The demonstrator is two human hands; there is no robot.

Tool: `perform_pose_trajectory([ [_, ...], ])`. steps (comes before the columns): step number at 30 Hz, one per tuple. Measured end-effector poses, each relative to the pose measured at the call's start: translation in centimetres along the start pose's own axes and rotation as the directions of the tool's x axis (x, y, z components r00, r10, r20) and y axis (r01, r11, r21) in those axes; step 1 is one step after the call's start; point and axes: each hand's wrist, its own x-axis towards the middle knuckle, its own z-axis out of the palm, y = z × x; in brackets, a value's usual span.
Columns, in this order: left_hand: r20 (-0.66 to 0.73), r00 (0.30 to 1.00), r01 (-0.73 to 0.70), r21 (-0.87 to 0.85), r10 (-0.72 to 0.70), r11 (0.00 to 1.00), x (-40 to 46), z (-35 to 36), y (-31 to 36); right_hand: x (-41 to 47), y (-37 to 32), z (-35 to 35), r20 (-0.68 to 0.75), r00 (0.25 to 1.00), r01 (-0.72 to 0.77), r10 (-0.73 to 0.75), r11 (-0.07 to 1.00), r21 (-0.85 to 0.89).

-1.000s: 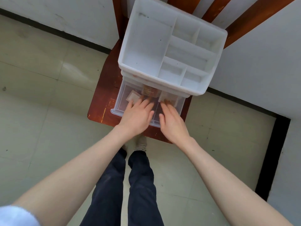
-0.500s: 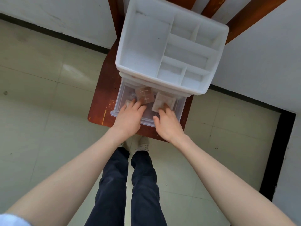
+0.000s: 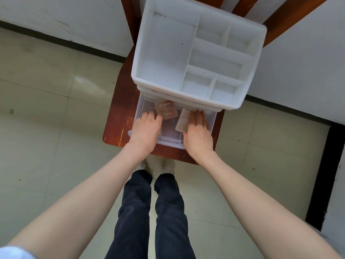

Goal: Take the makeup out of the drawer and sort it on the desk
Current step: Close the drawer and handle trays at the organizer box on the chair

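Observation:
A clear plastic drawer stands pulled out from the bottom of a white organizer. Inside it a brown makeup palette with white lettering lies partly under the organizer. My left hand reaches into the drawer's left side, its fingers curled at the palette's left edge and its thumb on the near corner. My right hand grips a pale beige palette, which is tilted up on its edge, with the fingers on its right side and the thumb below. Whatever lies under my left palm is hidden.
The organizer sits on a reddish-brown wooden seat, whose bare strip lies to the left of the drawer. Its top tray has several empty compartments. Pale floor tiles surround the seat, a white wall stands behind, and my legs are just in front of the seat.
The brown palette has come forward from under the organizer. The pale palette has tipped up in my right hand. Both hands have shifted slightly apart inside the drawer.

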Motion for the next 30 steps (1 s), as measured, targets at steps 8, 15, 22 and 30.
perform_pose_trajectory([
  [8, -0.063, 0.997, -0.040, -0.043, 0.037, 0.998, 0.6, -0.4, -0.3, -0.6, -0.2, -0.2, -0.012, 0.999, -0.030, 0.030, 0.999, 0.019],
  [15, -0.143, 0.988, 0.011, -0.339, -0.063, 0.941, 2.9, 0.4, 0.4, -0.3, -0.6, -0.4, -0.063, 0.997, -0.036, 0.036, 0.999, 0.003],
  [22, -0.094, 0.987, 0.102, -0.276, -0.133, 0.956, 2.8, 0.8, 1.0, -0.5, -0.3, -0.8, -0.046, 0.999, -0.010, 0.014, 0.997, 0.077],
  [30, -0.082, 0.990, 0.059, -0.523, -0.119, 0.850, 1.5, 0.1, 1.7, -1.4, 0.1, -1.9, 0.037, 0.999, -0.001, -0.005, 0.987, 0.161],
])
